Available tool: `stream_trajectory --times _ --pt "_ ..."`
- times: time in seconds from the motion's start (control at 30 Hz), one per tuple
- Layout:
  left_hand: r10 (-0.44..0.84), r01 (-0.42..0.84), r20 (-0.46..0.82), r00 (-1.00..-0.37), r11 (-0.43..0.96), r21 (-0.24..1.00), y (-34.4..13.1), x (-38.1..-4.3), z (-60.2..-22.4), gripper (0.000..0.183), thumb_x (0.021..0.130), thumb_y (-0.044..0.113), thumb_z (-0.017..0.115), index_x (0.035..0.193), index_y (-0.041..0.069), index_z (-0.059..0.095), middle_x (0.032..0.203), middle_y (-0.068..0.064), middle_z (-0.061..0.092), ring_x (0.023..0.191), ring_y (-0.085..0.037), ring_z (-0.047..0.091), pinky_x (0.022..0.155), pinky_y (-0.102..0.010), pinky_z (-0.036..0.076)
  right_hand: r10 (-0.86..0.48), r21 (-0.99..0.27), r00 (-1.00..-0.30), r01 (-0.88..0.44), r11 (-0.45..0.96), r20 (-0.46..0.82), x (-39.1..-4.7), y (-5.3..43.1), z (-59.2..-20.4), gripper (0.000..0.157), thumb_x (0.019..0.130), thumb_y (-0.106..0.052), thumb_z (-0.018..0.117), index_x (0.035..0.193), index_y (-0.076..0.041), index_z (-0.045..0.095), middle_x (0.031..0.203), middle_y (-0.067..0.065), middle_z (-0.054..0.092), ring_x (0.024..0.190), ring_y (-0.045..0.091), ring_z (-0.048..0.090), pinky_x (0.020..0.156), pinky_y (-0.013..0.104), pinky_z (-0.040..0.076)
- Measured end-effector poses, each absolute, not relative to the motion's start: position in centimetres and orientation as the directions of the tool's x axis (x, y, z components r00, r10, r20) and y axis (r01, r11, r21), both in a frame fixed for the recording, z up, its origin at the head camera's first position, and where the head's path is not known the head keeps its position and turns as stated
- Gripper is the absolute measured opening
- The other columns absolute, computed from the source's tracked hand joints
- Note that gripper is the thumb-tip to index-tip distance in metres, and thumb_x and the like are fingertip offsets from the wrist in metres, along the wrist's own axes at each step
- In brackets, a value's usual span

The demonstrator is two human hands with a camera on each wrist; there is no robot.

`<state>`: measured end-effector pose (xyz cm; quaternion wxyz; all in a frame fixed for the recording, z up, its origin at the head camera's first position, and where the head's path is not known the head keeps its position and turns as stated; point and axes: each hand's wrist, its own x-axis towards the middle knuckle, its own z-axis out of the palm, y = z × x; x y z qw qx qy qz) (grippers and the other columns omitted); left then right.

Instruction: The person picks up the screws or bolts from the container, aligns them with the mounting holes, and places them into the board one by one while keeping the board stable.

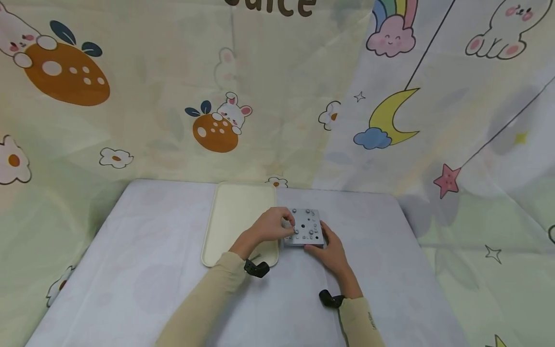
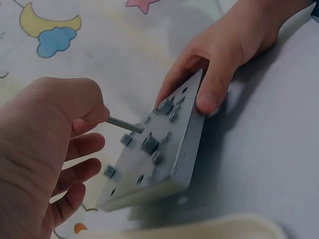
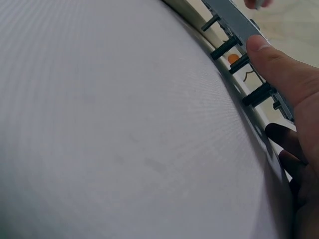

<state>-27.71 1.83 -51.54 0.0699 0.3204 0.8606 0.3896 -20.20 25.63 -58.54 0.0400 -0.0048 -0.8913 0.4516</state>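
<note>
A square grey metal plate (image 1: 306, 221) fitted with several bolts is held by its right side in my right hand (image 1: 333, 251), thumb on the near edge. In the right wrist view, threaded bolt shanks (image 3: 227, 48) stick out from the plate's underside, which is raised off the table. My left hand (image 1: 270, 226) pinches a thin metal rod (image 2: 125, 124) between thumb and index finger; its other fingers are loosely bent. The rod's free end is over the plate's face, close to the bolt heads (image 2: 150, 144). Whether it touches the plate, I cannot tell.
A cream tray (image 1: 234, 202) lies on the white-covered table (image 1: 165, 231), left of the plate and partly under my left forearm. Behind the table hangs a cloth (image 1: 277, 106) printed with cartoon figures. Each wrist carries a small black camera (image 1: 257, 268).
</note>
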Motion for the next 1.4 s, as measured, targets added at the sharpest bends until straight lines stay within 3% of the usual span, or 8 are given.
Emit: stream_trajectory --times 0.23,0.77,1.07,1.4 --pt "0.640 0.532 0.118 -0.759 0.505 0.680 4.9 -28.1 -51.4 0.007 0.082 0.025 0.071 0.088 0.024 0.067 0.098 0.013 0.063 0.091 -0.008 0.057 0.078 -0.026 0.045 0.038 -0.806 -0.996 -0.040 0.591 0.077 -20.3 25.9 -58.7 0.105 0.071 -0.059 0.079 0.152 -0.014 0.031 0.150 0.008 0.039 0.140 0.025 0.029 0.112 0.048 0.020" --pt "0.681 0.529 0.068 -0.729 0.498 0.686 8.5 -27.5 -51.0 0.005 0.082 0.023 0.067 0.087 0.023 0.068 0.088 0.014 0.062 0.070 -0.007 0.053 0.062 -0.024 0.044 0.036 -0.799 -0.997 -0.038 0.600 0.074 -20.1 26.2 -58.9 0.099 0.074 -0.052 0.081 0.152 -0.015 0.033 0.150 0.012 0.038 0.138 0.030 0.031 0.108 0.053 0.027" --pt "0.685 0.563 0.085 -0.724 0.515 0.647 8.8 -27.7 -51.5 0.004 0.082 0.022 0.068 0.086 0.023 0.069 0.083 0.014 0.061 0.068 -0.006 0.052 0.058 -0.023 0.043 0.041 -0.791 -0.995 -0.047 0.611 0.091 -20.3 26.1 -58.9 0.098 0.075 -0.053 0.080 0.151 -0.013 0.033 0.150 0.013 0.037 0.138 0.031 0.031 0.109 0.052 0.027" --pt "0.704 0.605 0.128 -0.699 0.485 0.632 8.8 -27.5 -52.0 0.008 0.088 0.024 0.068 0.093 0.018 0.070 0.089 0.011 0.065 0.077 -0.003 0.055 0.069 -0.021 0.046 0.044 -0.792 -0.996 -0.040 0.609 0.084 -20.1 26.1 -58.7 0.098 0.075 -0.052 0.080 0.152 -0.013 0.032 0.150 0.013 0.037 0.138 0.031 0.031 0.109 0.052 0.027"
